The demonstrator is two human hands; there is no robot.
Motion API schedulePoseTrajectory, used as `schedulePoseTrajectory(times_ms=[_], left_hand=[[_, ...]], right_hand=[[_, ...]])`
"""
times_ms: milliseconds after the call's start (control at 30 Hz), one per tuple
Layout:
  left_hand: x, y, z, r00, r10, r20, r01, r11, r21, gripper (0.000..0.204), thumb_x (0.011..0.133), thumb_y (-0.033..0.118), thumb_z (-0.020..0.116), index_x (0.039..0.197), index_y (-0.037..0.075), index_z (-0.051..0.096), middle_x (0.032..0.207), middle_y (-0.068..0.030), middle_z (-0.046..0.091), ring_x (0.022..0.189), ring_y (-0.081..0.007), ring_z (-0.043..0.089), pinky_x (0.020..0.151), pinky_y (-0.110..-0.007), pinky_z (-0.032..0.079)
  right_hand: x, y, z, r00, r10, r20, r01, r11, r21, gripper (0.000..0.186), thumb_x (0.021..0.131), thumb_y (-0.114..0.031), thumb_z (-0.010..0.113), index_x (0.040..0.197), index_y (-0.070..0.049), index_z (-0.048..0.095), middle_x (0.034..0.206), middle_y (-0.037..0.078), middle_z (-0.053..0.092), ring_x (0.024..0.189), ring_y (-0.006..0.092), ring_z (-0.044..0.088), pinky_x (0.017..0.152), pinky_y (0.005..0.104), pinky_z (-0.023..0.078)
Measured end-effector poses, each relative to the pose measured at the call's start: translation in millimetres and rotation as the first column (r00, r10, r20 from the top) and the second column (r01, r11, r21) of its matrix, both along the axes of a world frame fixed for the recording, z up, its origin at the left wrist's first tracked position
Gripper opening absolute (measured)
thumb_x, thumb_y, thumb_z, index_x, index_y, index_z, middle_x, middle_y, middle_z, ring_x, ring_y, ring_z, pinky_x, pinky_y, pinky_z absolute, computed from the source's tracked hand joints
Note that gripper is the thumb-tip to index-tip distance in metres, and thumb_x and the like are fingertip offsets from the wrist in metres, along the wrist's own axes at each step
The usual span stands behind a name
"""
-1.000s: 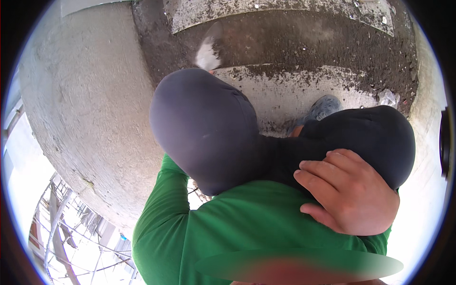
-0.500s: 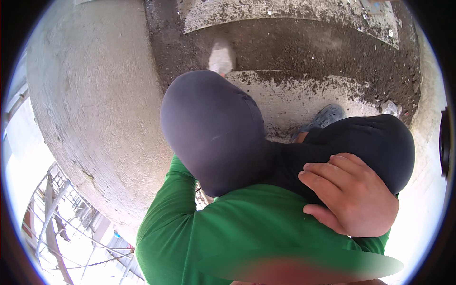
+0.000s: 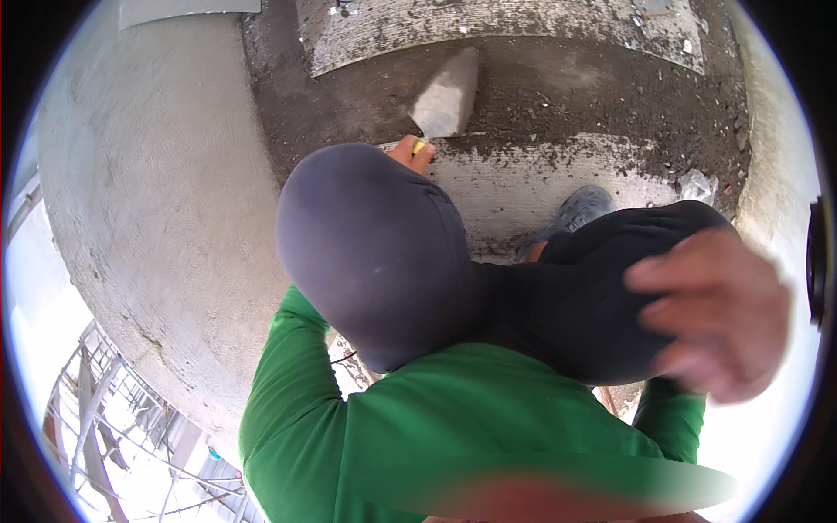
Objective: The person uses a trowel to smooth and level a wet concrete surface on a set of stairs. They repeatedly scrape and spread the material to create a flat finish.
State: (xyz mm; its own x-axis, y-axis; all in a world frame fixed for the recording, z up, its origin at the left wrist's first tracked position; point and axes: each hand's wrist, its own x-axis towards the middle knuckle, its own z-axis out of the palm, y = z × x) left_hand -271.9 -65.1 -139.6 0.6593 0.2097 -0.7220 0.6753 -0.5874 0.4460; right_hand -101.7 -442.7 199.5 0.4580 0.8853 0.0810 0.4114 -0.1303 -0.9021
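Note:
My left hand (image 3: 411, 154) shows just past my left knee, its fingers wrapped round the yellow handle of a trowel (image 3: 447, 98). The trowel's pale, smeared blade points away over a dark, gritty strip (image 3: 366, 98) on the ground. My left knee hides most of that forearm. My right hand (image 3: 724, 314) is raised at the right, by my right knee, and blurred by motion. Its fingers are half bent and apart, with nothing visible in them.
A pale grey wall (image 3: 148, 200) rises close on my left. Light slabs (image 3: 540, 179) flecked with dark crumbs lie ahead. Crumpled clear plastic (image 3: 697, 186) lies near the right-hand wall (image 3: 776, 122). My shoe (image 3: 586, 209) rests on the near slab. Thin bars (image 3: 96, 410) stand at lower left.
The trowel has moved forward and right, bringing my left fingers and the yellow handle into view. My right hand has lifted off my right thigh and swung right.

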Motion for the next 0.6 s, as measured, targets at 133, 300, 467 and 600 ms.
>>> schedulePoseTrajectory(times_ms=[133,300,467,600], left_hand=[[26,33,20,0.999,0.052,0.014,-0.037,0.852,-0.523,0.044,0.112,0.034,0.067,0.141,0.002,0.061,0.091,-0.0027,0.069,0.086,-0.0114,0.066,0.083,-0.030,0.051],[117,0,96,0.867,-0.436,0.242,0.496,0.712,-0.497,0.056,0.111,0.055,0.062,0.142,0.008,0.062,0.103,-0.0030,0.066,0.096,-0.0147,0.064,0.084,-0.038,0.052],[174,-19,189,0.450,-0.893,0.032,0.805,0.390,-0.447,0.071,0.107,0.058,0.064,0.159,0.011,0.055,0.115,-0.0107,0.068,0.109,-0.0260,0.068,0.093,-0.042,0.054],[157,-1,291,0.444,-0.871,0.210,0.890,0.456,0.006,0.060,0.095,0.034,0.080,0.145,0.006,0.064,0.111,-0.0149,0.064,0.107,-0.0346,0.066,0.091,-0.046,0.054]], right_hand=[[25,-17,-67,0.851,-0.505,-0.147,0.477,0.859,-0.188,0.038,0.107,-0.039,0.066,0.106,-0.003,0.080,0.102,0.016,0.080,0.091,0.0245,0.077,0.084,0.0331,0.061],[3,61,-250,0.463,-0.382,-0.800,0.041,0.910,-0.412,0.094,0.104,-0.075,0.055,0.154,0.005,0.055,0.139,0.023,0.072,0.122,0.0321,0.073,0.105,0.0494,0.059],[-14,89,-287,-0.166,-0.225,-0.960,0.513,0.812,-0.279,0.025,0.112,-0.024,0.062,0.118,-0.001,0.056,0.100,0.013,0.069,0.095,0.0323,0.076,0.093,0.0494,0.065],[-18,44,-306,0.112,-0.419,-0.901,0.435,0.836,-0.334,0.021,0.113,-0.029,0.062,0.114,-0.009,0.056,0.077,0.001,0.057,0.058,0.0134,0.057,0.056,0.0330,0.056]])
